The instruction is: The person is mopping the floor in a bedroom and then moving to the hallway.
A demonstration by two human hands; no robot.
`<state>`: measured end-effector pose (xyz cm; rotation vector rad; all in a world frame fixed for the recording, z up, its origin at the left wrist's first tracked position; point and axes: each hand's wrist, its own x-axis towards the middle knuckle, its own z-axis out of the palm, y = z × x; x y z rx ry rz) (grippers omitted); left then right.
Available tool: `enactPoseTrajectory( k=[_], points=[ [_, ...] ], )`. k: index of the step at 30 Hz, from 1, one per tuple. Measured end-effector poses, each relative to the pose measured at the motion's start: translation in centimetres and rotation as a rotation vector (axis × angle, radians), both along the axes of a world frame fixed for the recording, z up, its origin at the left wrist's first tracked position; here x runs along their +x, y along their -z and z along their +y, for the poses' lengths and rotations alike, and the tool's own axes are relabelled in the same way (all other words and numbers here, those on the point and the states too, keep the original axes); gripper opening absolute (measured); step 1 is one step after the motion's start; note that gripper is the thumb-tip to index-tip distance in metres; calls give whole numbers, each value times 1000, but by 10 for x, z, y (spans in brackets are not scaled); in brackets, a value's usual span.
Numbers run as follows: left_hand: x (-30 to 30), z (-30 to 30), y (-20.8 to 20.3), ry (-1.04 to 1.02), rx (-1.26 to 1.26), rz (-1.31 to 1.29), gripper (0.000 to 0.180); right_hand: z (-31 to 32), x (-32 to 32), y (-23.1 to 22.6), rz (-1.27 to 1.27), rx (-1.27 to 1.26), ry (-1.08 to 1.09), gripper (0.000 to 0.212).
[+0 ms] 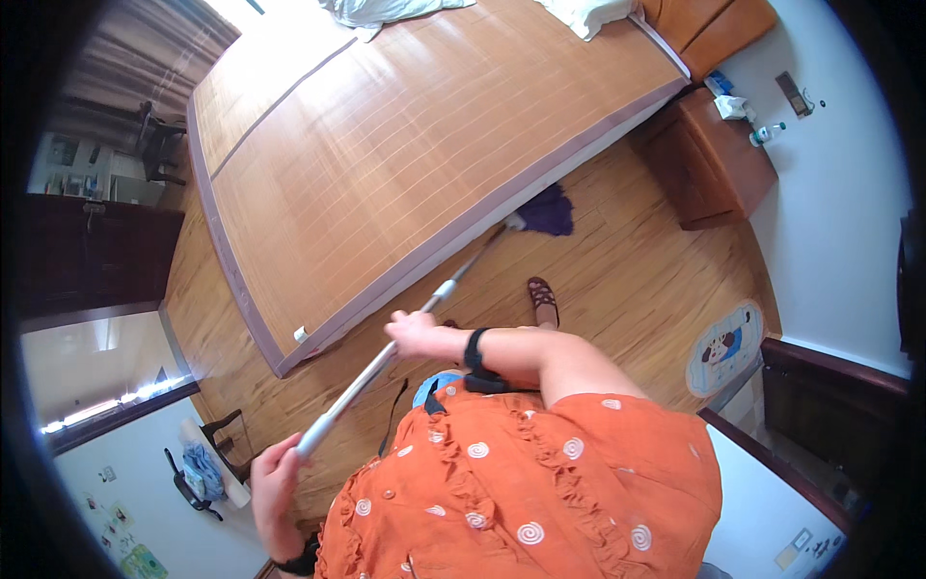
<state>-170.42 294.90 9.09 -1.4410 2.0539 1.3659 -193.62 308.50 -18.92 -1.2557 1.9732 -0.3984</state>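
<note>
A long-handled mop (363, 378) runs slantwise from lower left up toward the bed's edge. Its dark purple mop head (547, 211) lies on the wooden floor, against the side of the bed. My left hand (275, 475) is closed round the grip at the top end of the pole. Farther down the pole, my right hand (413, 334) wraps around it, its wrist wearing a black band. One of my feet, in a brown sandal (542, 297), stands on the floor short of the mop head.
A wide bed with a woven mat (424, 145) fills the far side. At the right stands a brown nightstand (709, 159) with a tissue pack and a bottle (769, 133). A patterned floor mat (725, 349) lies near the doorway. A chair (198, 473) holding blue cloth is at the left.
</note>
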Motion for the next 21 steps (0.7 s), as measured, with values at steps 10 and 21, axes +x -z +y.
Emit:
enactPoseTrajectory(
  k=[10,21],
  points=[
    [46,-102,7,-4,-585,350,21,-82,76,6,-68,-180,88,39],
    [-109,7,108,596,-298,394,22,151,54,63,58,101,737,25]
  ],
)
